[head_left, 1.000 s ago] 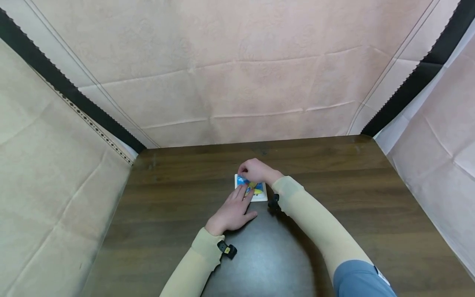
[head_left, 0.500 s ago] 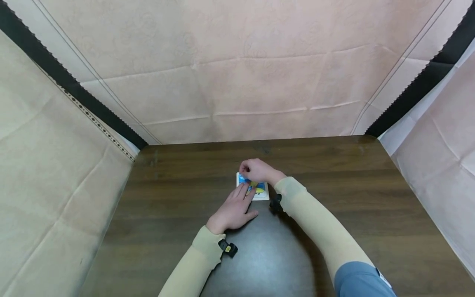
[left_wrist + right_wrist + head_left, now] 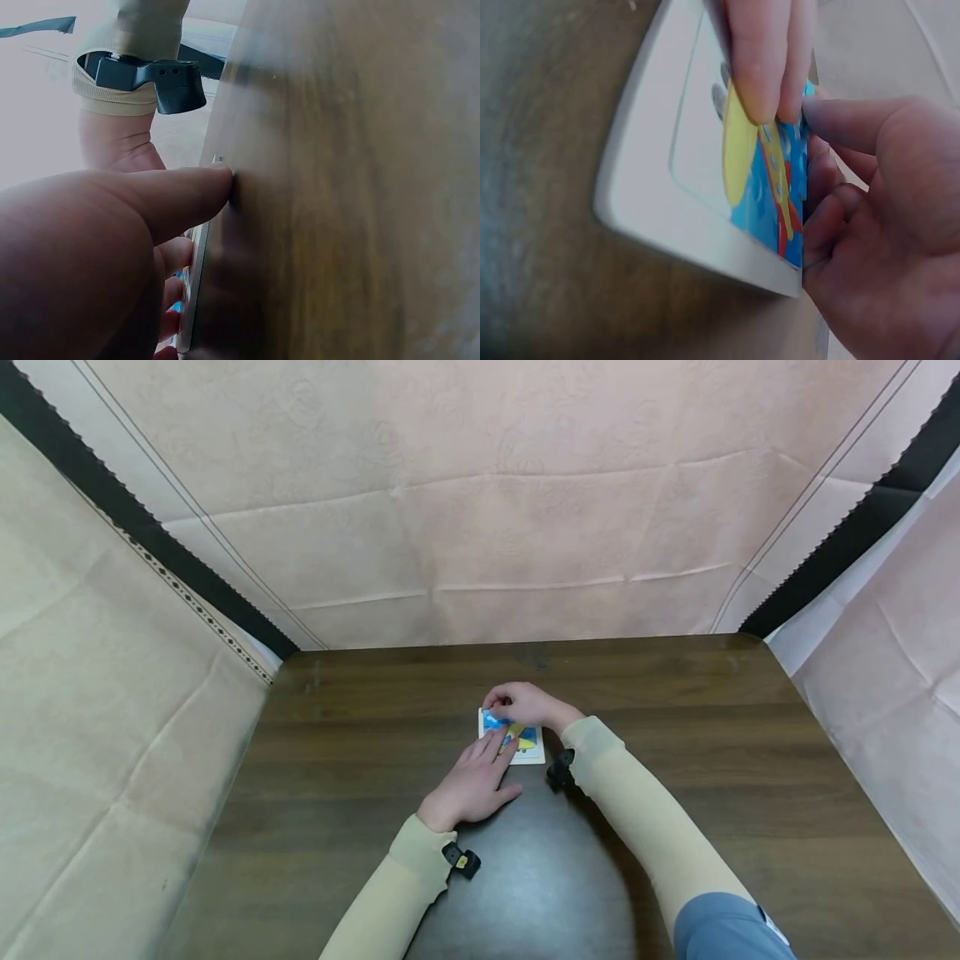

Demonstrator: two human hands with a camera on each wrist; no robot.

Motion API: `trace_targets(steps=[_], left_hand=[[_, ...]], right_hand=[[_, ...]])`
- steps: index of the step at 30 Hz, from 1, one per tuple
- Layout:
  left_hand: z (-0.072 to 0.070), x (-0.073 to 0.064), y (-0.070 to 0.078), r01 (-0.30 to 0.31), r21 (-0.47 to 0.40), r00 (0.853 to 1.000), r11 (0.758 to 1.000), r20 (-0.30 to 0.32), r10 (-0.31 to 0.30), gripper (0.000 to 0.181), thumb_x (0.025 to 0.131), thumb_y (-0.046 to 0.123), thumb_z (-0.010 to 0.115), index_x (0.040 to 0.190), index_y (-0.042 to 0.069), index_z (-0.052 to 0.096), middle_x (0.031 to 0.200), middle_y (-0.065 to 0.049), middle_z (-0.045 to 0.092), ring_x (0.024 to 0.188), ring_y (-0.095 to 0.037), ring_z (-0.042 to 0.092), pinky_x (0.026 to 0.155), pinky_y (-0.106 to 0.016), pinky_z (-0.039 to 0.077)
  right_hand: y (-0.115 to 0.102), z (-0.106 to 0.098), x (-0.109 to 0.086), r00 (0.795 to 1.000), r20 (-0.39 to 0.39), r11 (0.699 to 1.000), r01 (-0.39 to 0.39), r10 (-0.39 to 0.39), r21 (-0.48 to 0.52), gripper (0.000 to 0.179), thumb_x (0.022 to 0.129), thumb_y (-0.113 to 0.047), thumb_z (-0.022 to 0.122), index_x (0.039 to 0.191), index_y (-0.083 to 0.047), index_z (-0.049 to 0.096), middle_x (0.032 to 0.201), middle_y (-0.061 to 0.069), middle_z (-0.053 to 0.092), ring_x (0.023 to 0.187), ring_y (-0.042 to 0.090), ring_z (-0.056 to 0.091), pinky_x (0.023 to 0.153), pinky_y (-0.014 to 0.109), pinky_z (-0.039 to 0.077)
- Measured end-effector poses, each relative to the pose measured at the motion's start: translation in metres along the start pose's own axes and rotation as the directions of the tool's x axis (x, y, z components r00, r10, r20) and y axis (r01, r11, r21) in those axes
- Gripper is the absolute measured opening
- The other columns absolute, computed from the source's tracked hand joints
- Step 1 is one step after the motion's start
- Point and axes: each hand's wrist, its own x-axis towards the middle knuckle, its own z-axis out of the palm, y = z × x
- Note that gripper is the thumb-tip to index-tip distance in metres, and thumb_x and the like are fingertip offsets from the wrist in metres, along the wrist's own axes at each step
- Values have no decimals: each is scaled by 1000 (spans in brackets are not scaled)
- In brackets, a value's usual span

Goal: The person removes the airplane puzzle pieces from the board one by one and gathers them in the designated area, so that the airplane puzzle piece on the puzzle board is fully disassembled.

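A small picture puzzle in a white frame [image 3: 531,760] lies on the wooden table, showing a yellow plane shape [image 3: 738,154] on blue. My left hand [image 3: 472,785] rests on its lower left part with fingers straight. Those fingertips press the picture in the right wrist view, while the left thumb [image 3: 191,196] lies off the frame in the left wrist view. At the top left corner, my right hand [image 3: 527,704] has curled fingers and pinches a blue puzzle piece [image 3: 798,142] at the picture's edge. Its fingers partly hide that piece.
The brown wooden table [image 3: 360,760] extends around the puzzle. Pale fabric walls [image 3: 480,527] with black strips [image 3: 150,539] stand behind the table and at both sides. Each wrist wears a black camera [image 3: 462,862].
The head view has shifted slightly. My right hand has moved very slightly at the top of the puzzle; the left hand stays in place on it.
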Motion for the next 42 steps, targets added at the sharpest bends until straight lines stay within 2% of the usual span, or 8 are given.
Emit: trace_targets(steps=[7,13,22,29,36,42], left_hand=[[-2,-1,2,18,-10,1000,1000,-16,-18,80,109,49,58,170,9,27,180,-13,9,164,-33,11,129,-55,19],[-2,0,4,31,19,999,999,-14,-30,80,109,51,58,171,11,27,179,-13,11,164,-33,13,129,-53,19],[7,7,4,42,27,999,999,-25,-41,81,108,53,58,170,10,28,179,-13,11,164,-33,13,129,-54,17],[13,9,2,49,27,999,998,-14,-48,82,109,54,55,171,10,24,180,-12,7,165,-32,8,130,-54,14],[16,10,-1,38,-6,999,999,-29,-38,81,109,53,54,171,11,25,180,-11,8,165,-32,8,130,-55,14],[14,11,0,42,14,999,999,-23,-42,81,109,54,56,171,10,27,180,-12,10,164,-33,11,130,-54,16]], right_hand=[[0,-3,0,1000,6,999,18,-18,41,18,111,-23,61,121,-20,76,119,1,71,106,23,63,100,46,51],[0,-3,-1,1000,11,999,7,-8,38,19,111,-23,61,122,-18,75,120,2,71,106,24,64,100,46,51],[5,-3,-2,1000,-8,999,-5,5,44,17,111,-23,61,120,-21,76,119,1,71,106,23,64,100,46,51],[6,-1,-2,1000,-11,996,-14,15,91,15,111,-22,61,119,-19,74,115,2,71,104,24,63,98,45,51],[6,-1,-4,999,-41,992,-21,26,128,17,112,-20,59,124,-15,70,112,6,65,103,25,60,98,43,50],[6,-1,-4,998,-47,991,-28,35,134,21,113,-20,57,129,-15,68,114,6,64,105,25,60,98,42,49]])
